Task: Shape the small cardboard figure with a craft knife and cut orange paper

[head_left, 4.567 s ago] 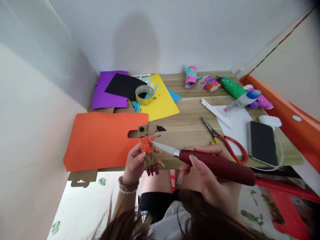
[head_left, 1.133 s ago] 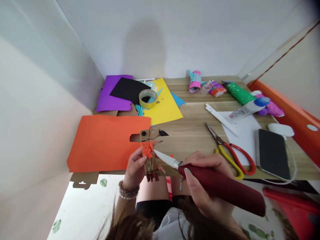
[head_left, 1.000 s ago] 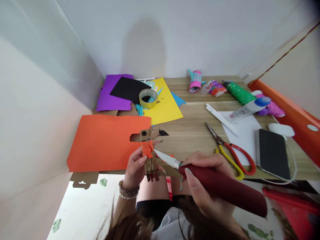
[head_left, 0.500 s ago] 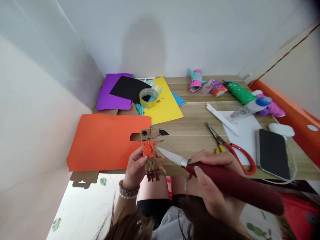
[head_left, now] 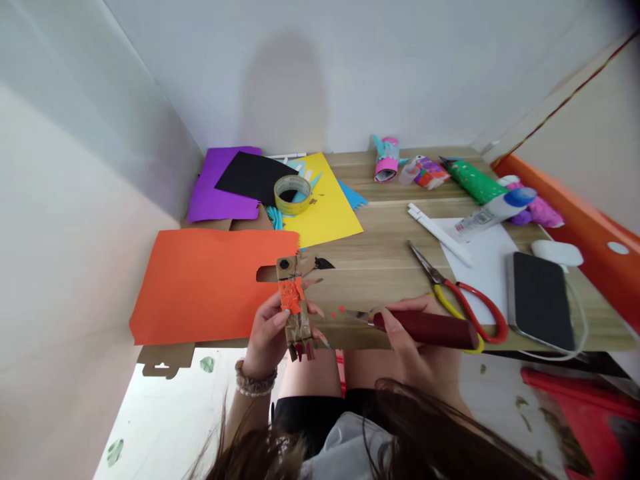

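Left hand (head_left: 270, 337) grips a cardboard figure (head_left: 297, 330) bearing orange paper scraps (head_left: 291, 295); right hand (head_left: 417, 350) grips a maroon-handled craft knife (head_left: 425, 321) above the worktop (head_left: 380, 280).

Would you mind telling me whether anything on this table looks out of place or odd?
Small orange-red flecks are scattered on the wooden tabletop, between the cardboard piece in the left hand and the knife in the right hand. They look like stray scraps.
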Motion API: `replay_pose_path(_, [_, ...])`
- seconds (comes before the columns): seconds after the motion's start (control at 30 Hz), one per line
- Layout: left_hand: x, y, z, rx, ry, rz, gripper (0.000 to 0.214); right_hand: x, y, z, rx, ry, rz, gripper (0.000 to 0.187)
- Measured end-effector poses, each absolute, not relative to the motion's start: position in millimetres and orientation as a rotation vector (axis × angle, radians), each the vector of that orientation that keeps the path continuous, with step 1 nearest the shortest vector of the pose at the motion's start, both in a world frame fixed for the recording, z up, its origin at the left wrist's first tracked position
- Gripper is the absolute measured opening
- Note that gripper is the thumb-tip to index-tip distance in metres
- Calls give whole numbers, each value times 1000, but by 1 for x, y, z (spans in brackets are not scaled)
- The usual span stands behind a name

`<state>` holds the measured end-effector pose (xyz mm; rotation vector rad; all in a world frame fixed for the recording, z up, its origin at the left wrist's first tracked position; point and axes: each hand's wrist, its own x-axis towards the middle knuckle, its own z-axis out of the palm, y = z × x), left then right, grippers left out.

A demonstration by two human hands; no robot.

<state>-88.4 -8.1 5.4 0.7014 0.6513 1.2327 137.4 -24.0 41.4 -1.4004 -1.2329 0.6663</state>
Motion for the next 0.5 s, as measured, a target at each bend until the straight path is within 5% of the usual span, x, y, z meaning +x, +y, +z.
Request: replay_pose_path(0.5, [-91,-8,7,753,680,1187,54,133,-16,49,-1463,-1294,770,12])
